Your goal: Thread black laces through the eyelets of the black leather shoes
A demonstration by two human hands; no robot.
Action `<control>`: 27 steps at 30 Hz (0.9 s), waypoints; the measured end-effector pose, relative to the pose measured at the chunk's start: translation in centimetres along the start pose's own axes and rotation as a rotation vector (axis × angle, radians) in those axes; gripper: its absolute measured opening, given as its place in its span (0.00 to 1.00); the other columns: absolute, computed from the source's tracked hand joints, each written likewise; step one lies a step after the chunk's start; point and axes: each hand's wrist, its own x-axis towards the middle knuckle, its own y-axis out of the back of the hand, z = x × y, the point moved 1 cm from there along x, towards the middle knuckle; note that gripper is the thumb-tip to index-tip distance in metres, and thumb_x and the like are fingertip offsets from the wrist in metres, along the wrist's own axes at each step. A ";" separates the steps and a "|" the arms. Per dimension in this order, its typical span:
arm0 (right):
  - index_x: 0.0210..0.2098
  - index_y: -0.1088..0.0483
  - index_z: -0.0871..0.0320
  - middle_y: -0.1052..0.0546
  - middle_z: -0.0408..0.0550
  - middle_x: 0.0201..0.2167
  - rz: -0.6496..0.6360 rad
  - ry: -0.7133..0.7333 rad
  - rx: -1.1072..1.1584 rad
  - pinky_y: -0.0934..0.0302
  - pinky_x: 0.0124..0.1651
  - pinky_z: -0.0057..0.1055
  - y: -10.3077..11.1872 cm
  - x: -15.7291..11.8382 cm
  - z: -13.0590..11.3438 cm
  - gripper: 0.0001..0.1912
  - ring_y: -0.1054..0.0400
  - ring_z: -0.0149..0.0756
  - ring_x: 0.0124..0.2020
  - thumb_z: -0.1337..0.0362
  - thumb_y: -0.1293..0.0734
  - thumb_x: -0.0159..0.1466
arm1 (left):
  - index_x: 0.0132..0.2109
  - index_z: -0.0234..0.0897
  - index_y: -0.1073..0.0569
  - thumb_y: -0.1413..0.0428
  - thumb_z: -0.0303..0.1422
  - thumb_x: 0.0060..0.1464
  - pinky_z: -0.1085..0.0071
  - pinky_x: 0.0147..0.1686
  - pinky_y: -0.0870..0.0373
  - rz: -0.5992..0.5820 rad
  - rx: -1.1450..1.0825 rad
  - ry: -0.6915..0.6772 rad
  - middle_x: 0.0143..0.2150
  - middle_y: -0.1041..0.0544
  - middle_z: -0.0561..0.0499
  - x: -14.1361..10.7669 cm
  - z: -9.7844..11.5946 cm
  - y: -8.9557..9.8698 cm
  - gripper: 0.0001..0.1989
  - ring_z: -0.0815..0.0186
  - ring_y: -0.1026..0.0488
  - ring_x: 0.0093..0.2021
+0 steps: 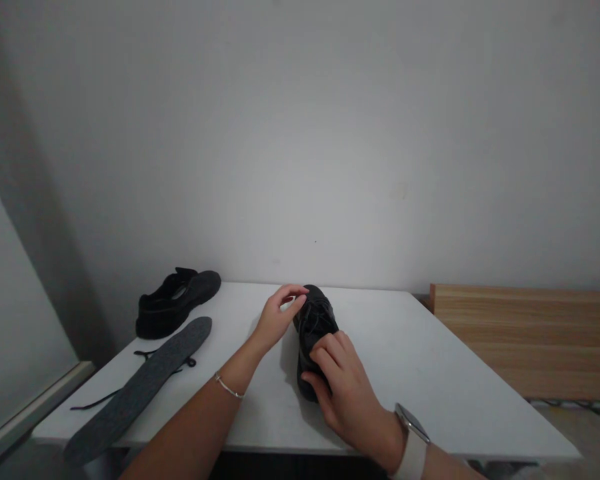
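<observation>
A black laced shoe (317, 320) rests on the white table with its toe toward the wall. My left hand (280, 315) is at the shoe's front left side, thumb and fingertips close together at the laces; whether a lace is between them is too small to tell. Over the shoe's opening, my right hand (337, 380) has its fingers curled on the upper part and its thumb at the near side, gripping the shoe. The inside of the shoe is mostly hidden by that hand.
A second black shoe (175, 303) stands at the table's back left. Near it, a grey insole (145, 383) lies over a black lace (97, 402), overhanging the front edge of the table (405, 373). A wooden panel (525, 333) is at the right, and a wall rises behind.
</observation>
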 end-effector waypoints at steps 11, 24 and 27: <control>0.38 0.38 0.57 0.32 0.50 0.38 -0.004 -0.054 0.040 0.39 0.41 0.40 -0.9 -1.1 0.0 0.10 0.40 0.42 0.39 0.76 0.38 0.60 | 0.38 0.40 0.24 0.46 0.32 0.57 0.62 0.54 0.36 -0.263 0.209 -0.165 0.44 0.26 0.46 -0.6 1.7 -0.3 0.06 0.61 0.30 0.49; 0.38 0.34 0.57 0.29 0.48 0.37 0.279 -0.112 0.171 0.43 0.48 0.39 3.4 4.9 5.8 0.04 0.36 0.39 0.43 0.67 0.40 0.66 | 0.35 0.41 0.26 0.42 0.26 0.45 0.56 0.56 0.42 -0.599 0.653 -0.266 0.50 0.29 0.49 1.3 4.1 0.3 0.08 0.55 0.34 0.53; 0.35 0.33 0.57 0.29 0.46 0.34 0.314 -0.149 0.258 0.41 0.42 0.35 1.7 6.7 9.1 0.04 0.36 0.37 0.38 0.65 0.39 0.65 | 0.33 0.41 0.26 0.41 0.26 0.43 0.57 0.57 0.43 -0.655 0.664 -0.264 0.50 0.29 0.49 1.6 3.8 -0.1 0.07 0.55 0.35 0.54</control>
